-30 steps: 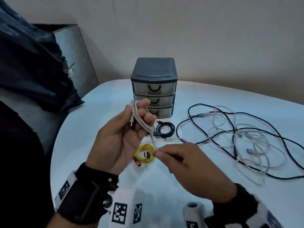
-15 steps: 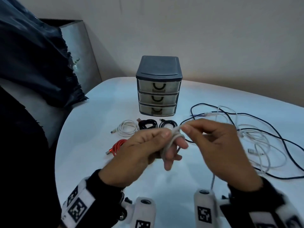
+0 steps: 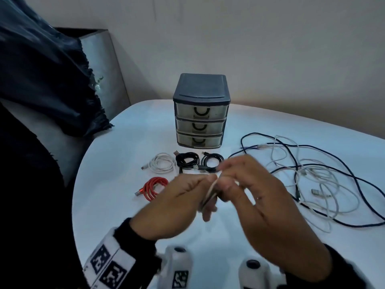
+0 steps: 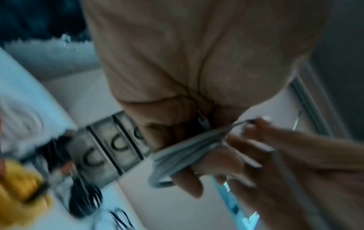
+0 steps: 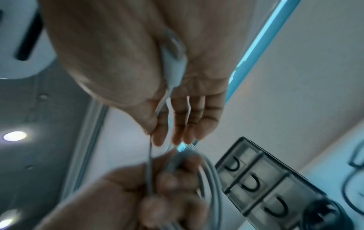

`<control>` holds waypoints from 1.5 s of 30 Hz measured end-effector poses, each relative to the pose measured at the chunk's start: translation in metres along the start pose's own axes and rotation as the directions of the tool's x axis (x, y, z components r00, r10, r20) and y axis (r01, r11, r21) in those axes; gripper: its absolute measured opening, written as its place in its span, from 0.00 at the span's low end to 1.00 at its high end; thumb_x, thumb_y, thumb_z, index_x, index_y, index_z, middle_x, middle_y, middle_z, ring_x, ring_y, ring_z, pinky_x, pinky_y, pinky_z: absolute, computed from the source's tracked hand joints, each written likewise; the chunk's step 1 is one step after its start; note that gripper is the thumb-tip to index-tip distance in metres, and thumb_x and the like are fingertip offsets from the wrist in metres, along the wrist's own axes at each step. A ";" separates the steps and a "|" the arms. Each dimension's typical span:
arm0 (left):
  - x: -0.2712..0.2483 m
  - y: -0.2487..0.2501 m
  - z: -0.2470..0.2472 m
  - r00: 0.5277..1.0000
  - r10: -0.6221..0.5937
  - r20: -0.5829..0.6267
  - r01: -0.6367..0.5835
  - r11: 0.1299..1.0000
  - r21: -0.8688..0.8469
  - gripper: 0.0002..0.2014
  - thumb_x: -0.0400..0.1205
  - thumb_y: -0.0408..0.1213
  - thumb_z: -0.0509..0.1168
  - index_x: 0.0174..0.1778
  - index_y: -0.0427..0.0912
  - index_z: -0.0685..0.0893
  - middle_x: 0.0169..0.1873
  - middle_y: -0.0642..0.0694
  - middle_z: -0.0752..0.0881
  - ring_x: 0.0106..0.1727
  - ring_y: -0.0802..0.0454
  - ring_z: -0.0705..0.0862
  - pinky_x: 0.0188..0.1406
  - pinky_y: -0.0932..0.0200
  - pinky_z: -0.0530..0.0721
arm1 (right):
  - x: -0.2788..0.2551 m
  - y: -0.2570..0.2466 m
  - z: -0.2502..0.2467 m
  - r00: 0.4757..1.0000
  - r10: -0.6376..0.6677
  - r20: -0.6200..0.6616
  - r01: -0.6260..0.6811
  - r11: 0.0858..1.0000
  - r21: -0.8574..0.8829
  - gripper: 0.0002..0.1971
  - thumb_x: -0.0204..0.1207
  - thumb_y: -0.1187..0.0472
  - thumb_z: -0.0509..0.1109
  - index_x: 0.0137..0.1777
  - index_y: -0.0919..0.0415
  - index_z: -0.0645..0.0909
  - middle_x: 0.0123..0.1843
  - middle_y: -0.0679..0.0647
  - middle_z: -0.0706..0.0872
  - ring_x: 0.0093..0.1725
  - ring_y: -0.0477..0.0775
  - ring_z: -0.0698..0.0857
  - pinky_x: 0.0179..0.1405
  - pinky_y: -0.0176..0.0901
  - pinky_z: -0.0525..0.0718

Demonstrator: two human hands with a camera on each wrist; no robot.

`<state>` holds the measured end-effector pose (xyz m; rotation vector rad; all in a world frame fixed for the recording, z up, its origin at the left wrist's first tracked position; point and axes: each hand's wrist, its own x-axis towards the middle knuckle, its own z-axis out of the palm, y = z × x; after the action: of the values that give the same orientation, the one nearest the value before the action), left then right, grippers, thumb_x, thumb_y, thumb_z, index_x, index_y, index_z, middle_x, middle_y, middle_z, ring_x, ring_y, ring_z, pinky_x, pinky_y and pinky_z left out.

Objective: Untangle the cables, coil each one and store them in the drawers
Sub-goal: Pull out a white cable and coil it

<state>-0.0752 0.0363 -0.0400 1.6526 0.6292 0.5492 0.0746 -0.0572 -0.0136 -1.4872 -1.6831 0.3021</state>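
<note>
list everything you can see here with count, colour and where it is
drawer unit: 1, dark grey frame, three translucent drawers all shut, far centre of table
white coiled cable: 1, white, in front of the unit, to its left
black coiled cables: 2, black, side by side in front of the unit
red coiled cable: 1, red, near the left table edge
yellow coiled cable: 1, yellow, on the table, seen only in the left wrist view
tangled cables: several, dark blue and white, loose on the right
grey-white cable: 1, partly coiled, held above the table
table: 1, white
dark cloth: 1, far left
left hand: grips the coil
right hand: pinches the cable's loose end
</note>
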 end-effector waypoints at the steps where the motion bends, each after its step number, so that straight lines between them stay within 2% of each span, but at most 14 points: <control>1: -0.001 0.003 0.005 0.999 -0.020 0.045 0.026 0.993 -0.119 0.22 0.85 0.49 0.52 0.38 0.41 0.87 0.24 0.51 0.82 0.26 0.53 0.77 0.43 0.47 0.85 | 0.002 0.002 0.000 0.998 0.053 -0.013 -0.050 0.985 0.165 0.09 0.86 0.55 0.61 0.49 0.51 0.82 0.42 0.40 0.84 0.46 0.39 0.87 0.45 0.27 0.78; 4: 0.000 0.006 0.005 0.991 -0.019 0.132 0.072 0.910 -0.408 0.24 0.86 0.49 0.54 0.41 0.36 0.88 0.25 0.45 0.76 0.24 0.50 0.72 0.41 0.52 0.81 | 0.005 -0.003 0.005 0.981 0.187 0.058 -0.184 0.778 0.600 0.12 0.86 0.63 0.59 0.44 0.70 0.79 0.26 0.55 0.83 0.29 0.57 0.90 0.29 0.52 0.87; 7: -0.001 0.006 0.003 0.984 0.016 0.176 0.072 0.874 -0.481 0.17 0.85 0.41 0.59 0.37 0.37 0.88 0.23 0.48 0.75 0.22 0.55 0.72 0.37 0.59 0.81 | 0.005 -0.003 0.011 0.963 0.267 -0.045 -0.184 0.766 0.616 0.12 0.83 0.66 0.64 0.41 0.72 0.81 0.24 0.64 0.81 0.25 0.59 0.89 0.22 0.48 0.86; 10: 0.003 -0.001 0.007 1.000 0.017 -0.007 -0.019 0.969 -0.247 0.14 0.82 0.46 0.64 0.34 0.44 0.86 0.25 0.51 0.78 0.27 0.56 0.78 0.35 0.63 0.76 | 0.008 0.004 0.011 0.952 0.277 -0.132 -0.180 0.852 0.492 0.10 0.80 0.64 0.70 0.39 0.64 0.87 0.27 0.56 0.86 0.26 0.50 0.86 0.26 0.40 0.84; 13: 0.008 -0.010 0.010 0.977 0.144 -0.156 -0.122 0.982 0.145 0.19 0.82 0.58 0.57 0.33 0.50 0.79 0.28 0.56 0.76 0.33 0.57 0.75 0.38 0.59 0.74 | 0.007 0.009 0.011 0.928 0.364 -0.082 -0.271 0.807 0.525 0.10 0.81 0.64 0.69 0.40 0.61 0.89 0.26 0.48 0.87 0.24 0.43 0.81 0.26 0.33 0.79; 17: 0.006 -0.007 0.009 0.967 0.179 -0.184 -0.166 0.983 0.082 0.19 0.87 0.51 0.53 0.33 0.49 0.78 0.29 0.54 0.75 0.34 0.54 0.74 0.41 0.61 0.77 | 0.005 0.015 0.007 0.931 0.364 0.009 -0.305 0.768 0.563 0.08 0.81 0.64 0.69 0.45 0.58 0.90 0.32 0.52 0.90 0.29 0.47 0.85 0.32 0.39 0.84; 20: 0.003 -0.003 0.010 0.971 0.103 -0.217 -0.124 0.988 -0.086 0.23 0.87 0.51 0.55 0.33 0.36 0.74 0.30 0.47 0.70 0.35 0.56 0.70 0.37 0.68 0.73 | 0.001 0.028 0.006 0.978 0.210 0.009 -0.210 0.972 0.103 0.07 0.82 0.55 0.70 0.45 0.45 0.88 0.39 0.38 0.88 0.40 0.41 0.85 0.39 0.30 0.81; 21: 0.003 -0.002 0.012 0.972 0.084 -0.221 -0.111 0.987 -0.115 0.24 0.87 0.51 0.56 0.33 0.34 0.73 0.30 0.47 0.70 0.34 0.56 0.69 0.36 0.70 0.73 | 0.000 0.032 0.006 0.986 0.162 0.026 -0.160 0.985 -0.069 0.06 0.81 0.51 0.68 0.45 0.42 0.87 0.39 0.36 0.85 0.42 0.41 0.83 0.39 0.29 0.80; 26: 0.005 -0.013 0.018 0.983 0.055 -0.177 -0.065 0.996 -0.054 0.20 0.85 0.54 0.52 0.27 0.53 0.74 0.29 0.53 0.70 0.34 0.55 0.68 0.39 0.66 0.71 | -0.001 0.035 0.010 0.995 0.093 -0.030 -0.098 0.931 -0.352 0.08 0.75 0.52 0.67 0.43 0.45 0.89 0.35 0.43 0.87 0.35 0.48 0.85 0.37 0.46 0.84; 31: 0.004 -0.013 0.017 0.980 0.073 -0.187 -0.079 0.997 -0.023 0.22 0.83 0.60 0.54 0.32 0.48 0.76 0.30 0.51 0.70 0.36 0.52 0.68 0.39 0.60 0.70 | 0.000 0.029 0.011 0.996 0.063 -0.055 -0.083 0.824 -0.561 0.06 0.69 0.61 0.75 0.33 0.52 0.86 0.32 0.48 0.85 0.32 0.55 0.83 0.32 0.49 0.84; 33: 0.004 -0.008 0.014 0.971 0.081 -0.223 -0.097 0.993 -0.062 0.23 0.85 0.58 0.55 0.29 0.48 0.75 0.30 0.50 0.69 0.35 0.53 0.67 0.39 0.61 0.69 | -0.001 0.030 0.011 0.998 0.057 -0.035 -0.067 0.851 -0.521 0.03 0.70 0.60 0.75 0.38 0.50 0.87 0.35 0.44 0.86 0.35 0.52 0.84 0.35 0.47 0.84; 36: 0.005 -0.003 0.010 0.961 0.072 -0.268 -0.101 0.990 -0.096 0.21 0.84 0.54 0.54 0.28 0.46 0.70 0.29 0.47 0.67 0.34 0.52 0.66 0.35 0.65 0.68 | -0.001 0.031 0.010 0.967 0.253 0.025 -0.238 0.935 -0.262 0.04 0.79 0.55 0.71 0.50 0.43 0.85 0.39 0.38 0.89 0.39 0.40 0.86 0.43 0.42 0.85; 41: 0.006 -0.002 0.009 0.956 0.036 -0.293 -0.097 0.976 -0.194 0.19 0.81 0.51 0.54 0.31 0.39 0.70 0.28 0.47 0.67 0.31 0.57 0.67 0.33 0.71 0.71 | 0.000 0.029 0.014 0.918 0.392 -0.059 -0.386 0.918 0.096 0.05 0.77 0.59 0.74 0.41 0.48 0.88 0.37 0.37 0.90 0.42 0.37 0.88 0.40 0.29 0.84; 45: 0.006 -0.005 0.014 0.961 0.053 -0.272 -0.095 0.985 -0.145 0.21 0.84 0.53 0.53 0.29 0.44 0.70 0.28 0.48 0.68 0.32 0.56 0.68 0.35 0.69 0.70 | 0.004 0.033 0.020 0.873 0.483 -0.071 -0.460 0.863 0.210 0.08 0.77 0.64 0.74 0.40 0.51 0.91 0.35 0.43 0.92 0.37 0.42 0.90 0.41 0.38 0.88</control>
<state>-0.0623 0.0310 -0.0472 1.4694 0.7025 0.8654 0.0838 -0.0380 -0.0463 -1.7226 -1.1380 0.6041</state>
